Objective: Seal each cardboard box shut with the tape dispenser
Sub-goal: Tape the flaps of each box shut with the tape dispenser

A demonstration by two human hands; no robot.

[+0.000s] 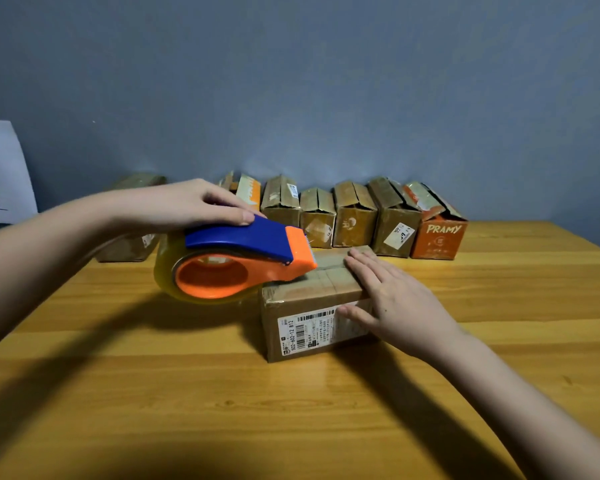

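A small brown cardboard box [305, 292] with a white shipping label on its front side stands in the middle of the wooden table [187, 393]. My left hand [187, 204] grips the blue handle of an orange and blue tape dispenser [236, 261] that carries a roll of clear tape. The dispenser's orange nose rests on the left part of the box top. My right hand [392, 299] lies flat on the right end of the box, fingers straight on the top and thumb against the front face.
A row of several cardboard boxes [354, 216] lines the back of the table against the grey wall, ending in an orange box marked PRAMY [439, 233]. Another brown box [129, 244] stands behind my left arm. A white paper [2, 171] hangs at far left.
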